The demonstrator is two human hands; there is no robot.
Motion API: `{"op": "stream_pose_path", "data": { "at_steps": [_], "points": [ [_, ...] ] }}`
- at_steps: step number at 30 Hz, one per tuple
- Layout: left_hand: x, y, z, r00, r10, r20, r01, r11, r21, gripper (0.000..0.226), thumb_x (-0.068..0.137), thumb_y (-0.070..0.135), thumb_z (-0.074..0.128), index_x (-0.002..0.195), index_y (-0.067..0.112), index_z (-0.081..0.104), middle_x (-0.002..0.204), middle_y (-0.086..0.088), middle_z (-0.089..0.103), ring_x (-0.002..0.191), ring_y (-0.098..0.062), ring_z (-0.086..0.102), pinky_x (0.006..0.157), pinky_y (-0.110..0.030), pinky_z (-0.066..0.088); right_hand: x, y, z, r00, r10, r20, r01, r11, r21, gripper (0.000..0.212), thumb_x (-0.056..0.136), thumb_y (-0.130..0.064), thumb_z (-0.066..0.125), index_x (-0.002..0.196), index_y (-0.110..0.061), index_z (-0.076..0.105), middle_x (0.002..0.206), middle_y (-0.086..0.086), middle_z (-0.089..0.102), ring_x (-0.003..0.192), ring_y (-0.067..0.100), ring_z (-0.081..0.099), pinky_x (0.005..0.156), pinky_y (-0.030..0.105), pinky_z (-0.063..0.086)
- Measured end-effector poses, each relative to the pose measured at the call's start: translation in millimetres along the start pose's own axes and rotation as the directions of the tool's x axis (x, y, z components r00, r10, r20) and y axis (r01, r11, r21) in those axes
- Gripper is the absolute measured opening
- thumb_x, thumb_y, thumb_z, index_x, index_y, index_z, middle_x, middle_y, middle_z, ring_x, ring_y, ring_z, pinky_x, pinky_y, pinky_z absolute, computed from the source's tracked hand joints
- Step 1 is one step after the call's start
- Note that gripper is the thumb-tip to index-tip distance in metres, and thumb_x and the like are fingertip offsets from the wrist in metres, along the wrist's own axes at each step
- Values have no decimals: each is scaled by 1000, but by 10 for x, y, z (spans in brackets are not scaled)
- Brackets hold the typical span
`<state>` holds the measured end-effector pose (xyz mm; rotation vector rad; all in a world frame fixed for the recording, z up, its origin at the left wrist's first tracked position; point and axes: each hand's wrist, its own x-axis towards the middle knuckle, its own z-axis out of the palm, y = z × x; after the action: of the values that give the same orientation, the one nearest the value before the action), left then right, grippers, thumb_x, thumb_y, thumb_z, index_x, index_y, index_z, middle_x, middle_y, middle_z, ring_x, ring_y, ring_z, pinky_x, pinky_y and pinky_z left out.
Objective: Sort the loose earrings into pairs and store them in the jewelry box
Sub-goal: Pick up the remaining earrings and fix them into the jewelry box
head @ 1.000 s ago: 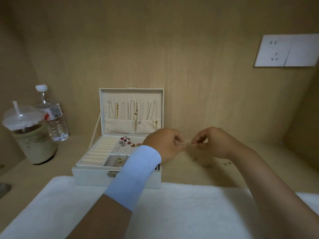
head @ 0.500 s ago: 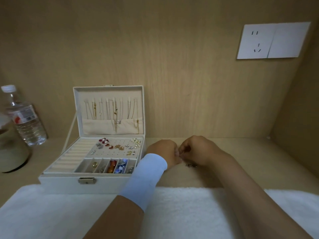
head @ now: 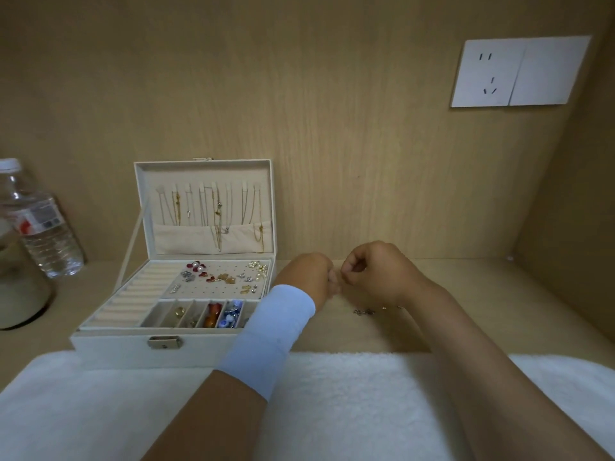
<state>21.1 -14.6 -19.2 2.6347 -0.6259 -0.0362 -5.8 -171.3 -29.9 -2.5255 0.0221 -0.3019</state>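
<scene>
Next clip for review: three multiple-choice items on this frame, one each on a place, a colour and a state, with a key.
1. Where do the loose earrings lie?
A. On the white towel.
B. On the wooden shelf by the right hand.
C. Beside the bottle.
2. What colour is the wristband?
A. Light blue.
B. Red.
C. Black.
3. How is the jewelry box lid?
A. Latched shut.
B. Removed.
C. Open, upright.
Key: 1 B, they glint on bare wood. 2 A, it is pale blue fabric. 3 C, it stands up, showing hung necklaces.
</scene>
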Motion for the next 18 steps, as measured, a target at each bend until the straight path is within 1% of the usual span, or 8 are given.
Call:
{"op": "stream_pose_path", "data": {
  "at_steps": [3,5,7,10,13,15,17,18],
  "points": [
    [-58,-42,-277,992,17,-127,-29,995,-96,2,84,23,69,84,21,68,84,5,69,83,-17,66,80,-32,54,-15,-90,-48,999,-38,-39,42,993,113,11,85,-20,72,79,-28,72,81,-11,70,70,-4,62,63,8,42],
    [-114,-110,-424,987,22,-156,-44,989,-138,6,84,29,72,88,28,67,82,12,65,84,-11,63,80,-30,51,-26,-176,-61,997,-61,-47,69,984,166,10,84,-18,76,85,-28,73,84,-7,70,62,-9,59,58,4,39],
    [-165,-212,-532,988,33,-154,-55,988,-146,7,84,31,71,91,31,70,83,15,65,86,-9,63,82,-30,50,-37,-288,-70,995,-94,-43,101,975,196,13,84,-16,77,89,-27,75,84,-5,70,58,-12,57,56,3,39],
    [-227,-381,-663,990,61,-127,-85,977,-198,6,85,30,72,90,31,74,85,15,68,85,-7,63,84,-28,50,-30,-513,-86,991,-129,-26,131,951,279,10,82,-13,81,91,-18,79,78,-6,70,54,-11,57,51,5,41],
    [-291,-562,-810,989,86,-117,-117,950,-289,4,86,30,72,87,32,75,82,10,73,81,-12,69,82,-31,55,39,-763,-77,980,-193,-46,198,934,296,8,81,-19,83,88,-16,81,73,-6,70,56,-7,58,50,7,41],
    [-329,-682,-932,986,81,-147,-130,922,-365,6,88,27,71,87,30,76,81,7,75,77,-13,70,74,-30,57,104,-919,-42,972,-228,-55,234,927,294,4,84,-21,80,85,-17,80,72,-6,70,52,-6,56,51,8,41],
    [-354,-812,-1047,982,66,-176,-140,883,-447,6,89,23,69,89,26,75,81,8,75,69,-6,67,62,-20,53,175,-1066,15,966,-252,-54,256,911,323,6,89,-21,75,85,-18,78,71,-7,69,49,-7,56,52,8,39],
    [-354,-879,-1096,980,65,-189,-149,868,-475,7,90,20,68,91,23,75,82,7,75,66,-2,66,59,-15,50,212,-1137,55,963,-263,-52,264,899,349,8,91,-20,72,87,-15,78,73,-5,70,48,-6,55,52,8,38]
  ]
}}
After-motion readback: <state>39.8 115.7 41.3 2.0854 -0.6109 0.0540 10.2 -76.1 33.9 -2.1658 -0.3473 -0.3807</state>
